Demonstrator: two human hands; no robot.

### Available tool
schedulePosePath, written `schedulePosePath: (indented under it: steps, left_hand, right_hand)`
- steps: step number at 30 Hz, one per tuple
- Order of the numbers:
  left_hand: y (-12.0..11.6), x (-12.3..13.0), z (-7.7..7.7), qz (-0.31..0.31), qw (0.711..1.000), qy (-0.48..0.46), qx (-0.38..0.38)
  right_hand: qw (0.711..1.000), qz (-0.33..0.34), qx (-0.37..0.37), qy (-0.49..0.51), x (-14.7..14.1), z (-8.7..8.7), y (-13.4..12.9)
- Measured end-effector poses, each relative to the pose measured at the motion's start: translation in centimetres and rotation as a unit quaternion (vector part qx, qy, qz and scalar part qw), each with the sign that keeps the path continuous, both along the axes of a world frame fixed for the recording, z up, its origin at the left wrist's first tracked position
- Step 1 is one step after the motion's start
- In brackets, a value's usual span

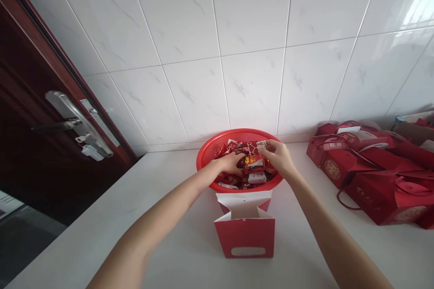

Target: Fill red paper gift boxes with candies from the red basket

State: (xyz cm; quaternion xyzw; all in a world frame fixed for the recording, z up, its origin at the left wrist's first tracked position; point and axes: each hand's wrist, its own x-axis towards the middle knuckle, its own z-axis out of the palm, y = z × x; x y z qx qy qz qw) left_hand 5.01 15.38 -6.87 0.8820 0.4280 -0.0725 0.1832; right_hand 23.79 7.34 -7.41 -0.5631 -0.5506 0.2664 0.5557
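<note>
A red plastic basket [205, 153] stands against the tiled wall, filled with wrapped candies [257, 177]. My left hand [231, 162] reaches into its left half with fingers spread among the candies; whether it grips one I cannot see. Over the right side of the basket, my right hand [276, 156] pinches a candy packet [257, 146] with a red and white wrapper. Directly in front of the basket, a red paper gift box [246, 235] stands upright with its top flaps open and a white inside. Its bottom is hidden.
Several closed red gift boxes [369, 185] with handles crowd the right of the white table [162, 221]. An open cardboard box [412, 127] sits at the far right. A dark red door [37, 95] with a metal handle and keys is on the left.
</note>
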Motion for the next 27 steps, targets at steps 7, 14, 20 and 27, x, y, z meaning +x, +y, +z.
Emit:
schedulePosePath:
  steps: [7, 14, 20, 27]
  left_hand:
    - [-0.2, 0.2, 0.1, -0.031, 0.999, -0.022, 0.014]
    - [0.0, 0.3, 1.0, -0.007, 0.992, -0.118, 0.050]
    - [0.5, -0.2, 0.9, 0.033, 0.988, -0.128, 0.076]
    - [0.5, -0.8, 0.6, 0.019, 0.999, -0.042, 0.015]
  right_hand:
    - [1.000, 0.002, 0.003, -0.007, 0.0, 0.2, -0.2]
    - [1.000, -0.009, 0.018, -0.007, 0.2, -0.2, 0.4]
    - [1.000, -0.015, 0.026, -0.003, 0.5, -0.9, 1.1]
    - [1.000, -0.007, 0.018, -0.003, 0.5, -0.9, 1.0]
